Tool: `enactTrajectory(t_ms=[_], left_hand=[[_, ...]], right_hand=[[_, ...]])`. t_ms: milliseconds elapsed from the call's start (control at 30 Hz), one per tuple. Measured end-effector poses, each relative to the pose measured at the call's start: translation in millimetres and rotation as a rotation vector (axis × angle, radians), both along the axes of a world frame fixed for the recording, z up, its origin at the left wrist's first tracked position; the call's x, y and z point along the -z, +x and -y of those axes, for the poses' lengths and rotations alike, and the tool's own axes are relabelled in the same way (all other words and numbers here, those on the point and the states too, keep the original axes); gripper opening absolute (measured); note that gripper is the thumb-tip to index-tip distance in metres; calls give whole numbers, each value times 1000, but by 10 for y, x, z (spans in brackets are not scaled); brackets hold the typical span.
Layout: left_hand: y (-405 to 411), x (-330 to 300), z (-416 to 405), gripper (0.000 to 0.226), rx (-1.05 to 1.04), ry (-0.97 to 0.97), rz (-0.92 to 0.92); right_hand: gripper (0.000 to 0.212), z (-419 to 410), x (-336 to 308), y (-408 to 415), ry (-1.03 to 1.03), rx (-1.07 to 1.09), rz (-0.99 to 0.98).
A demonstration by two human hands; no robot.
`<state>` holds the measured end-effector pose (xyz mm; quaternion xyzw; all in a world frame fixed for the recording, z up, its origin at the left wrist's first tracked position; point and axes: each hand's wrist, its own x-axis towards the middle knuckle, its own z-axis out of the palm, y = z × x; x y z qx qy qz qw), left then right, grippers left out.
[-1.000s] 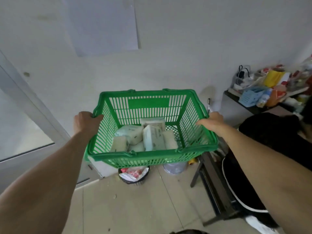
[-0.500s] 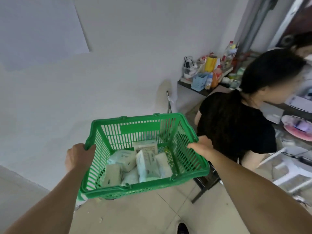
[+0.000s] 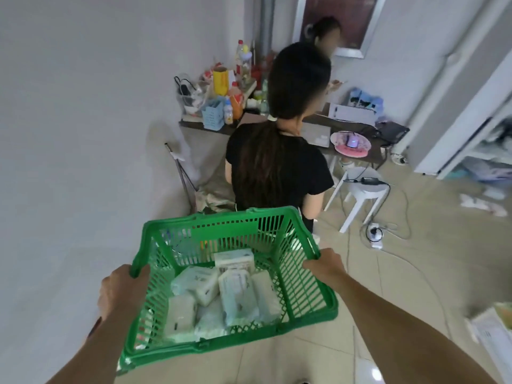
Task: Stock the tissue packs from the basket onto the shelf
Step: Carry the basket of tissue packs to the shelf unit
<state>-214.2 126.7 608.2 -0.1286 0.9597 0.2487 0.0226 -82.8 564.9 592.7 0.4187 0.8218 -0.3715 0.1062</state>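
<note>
- The room: a person in black (image 3: 277, 167) stands just past the basket, facing a cluttered table (image 3: 210, 126); a white stool (image 3: 363, 187) with cables sits on the floor to the right.
- A white shelf unit (image 3: 487, 145) shows at the far right edge, well apart from the basket; I judge this the likely target, though its contents are blurred.
- The basket (image 3: 221, 342) is green, carried in the air at about waist height, level.
- The left hand (image 3: 119, 289) grips the left rim, fingers curled over it; the right hand (image 3: 324, 266) grips the right rim the same way.
- The packs (image 3: 235, 295), several pale ones, all lie in the basket bottom.
- Step in hand, as I judge it: carrying the basket to the shelf; no pack is stocked yet.
- Next calls for steering right past the person and stool, then freeing one hand to lift a pack.
</note>
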Motion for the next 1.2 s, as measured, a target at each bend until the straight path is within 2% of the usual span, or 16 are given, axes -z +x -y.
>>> enactTrajectory(t_ms=[200, 400, 500, 733, 967, 1200], left_hand=[[211, 119, -847, 56, 214, -114, 28], [764, 244, -1941, 46, 301, -32, 85], [941, 262, -2546, 40, 394, -12, 57], [1161, 201, -3948, 42, 648, 39, 53], [1191, 196, -5103, 45, 835, 76, 62], [1078, 298, -6075, 45, 953, 63, 89]], right_hand=[[17, -583, 203, 947, -38, 173, -4], [23, -1342, 238, 1921, 2, 330, 14], [25, -1684, 277, 2402, 9, 419, 27], [29, -2233, 355, 3409, -32, 776, 13], [30, -2617, 388, 3887, -40, 1012, 16], [28, -3003, 440, 4008, -31, 1128, 71]])
